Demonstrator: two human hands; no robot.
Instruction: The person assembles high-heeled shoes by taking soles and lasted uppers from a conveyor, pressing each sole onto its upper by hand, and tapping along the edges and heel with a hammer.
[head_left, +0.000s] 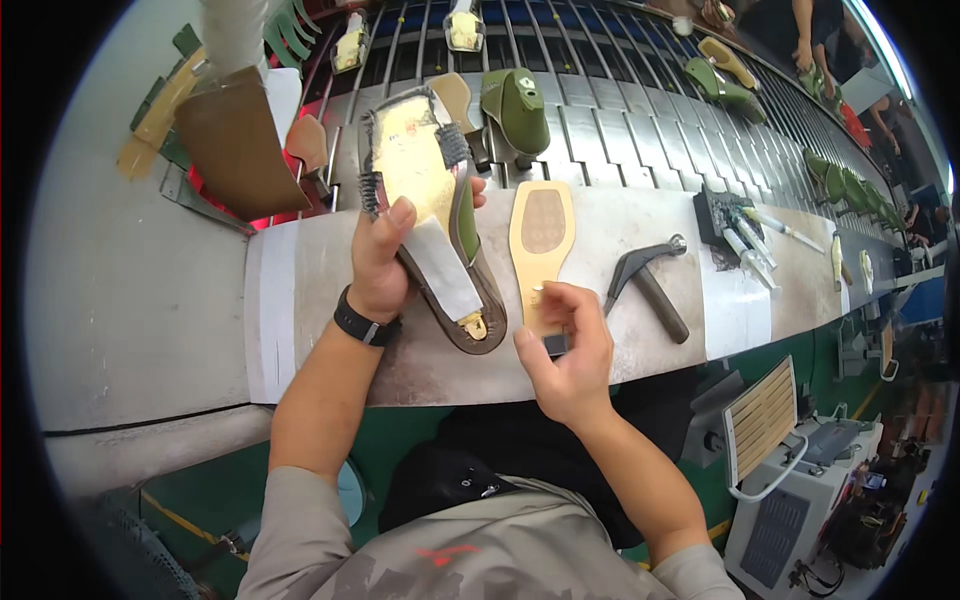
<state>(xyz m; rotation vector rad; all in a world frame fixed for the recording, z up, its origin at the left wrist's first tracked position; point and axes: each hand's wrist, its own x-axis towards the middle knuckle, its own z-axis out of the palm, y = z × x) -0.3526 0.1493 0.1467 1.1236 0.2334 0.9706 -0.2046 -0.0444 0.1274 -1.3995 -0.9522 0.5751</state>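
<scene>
My left hand (378,262) holds the shoe (432,215) bottom-up above the counter (300,290), its fingers clenched round the waist with the thumb pressed on the yellow insole board, so the toe points away from me toward the conveyor (620,110) and the heel hangs near the counter's front edge. A grey strip lies along the bottom of the shoe, and the green upper is pulled over and gathered around the toe. My right hand (570,345) rests at the front edge of the counter, its fingers pinched on a small dark piece (556,345) that I cannot make out, just touching the heel end of the loose tan insole (541,245) that lies flat beside the shoe. To its right on the counter lies the hammer (645,280), untouched, and further right a tray of tubes (735,225). Green shoes on lasts (515,110) stand on the conveyor beyond. I judge I am at the stage of dressing the bottom of the lasted shoe, with the heel seat not yet closed. The next move, as I read it, calls for keeping the shoe steady in my left hand while my right brings its small piece accurately to the heel.
</scene>
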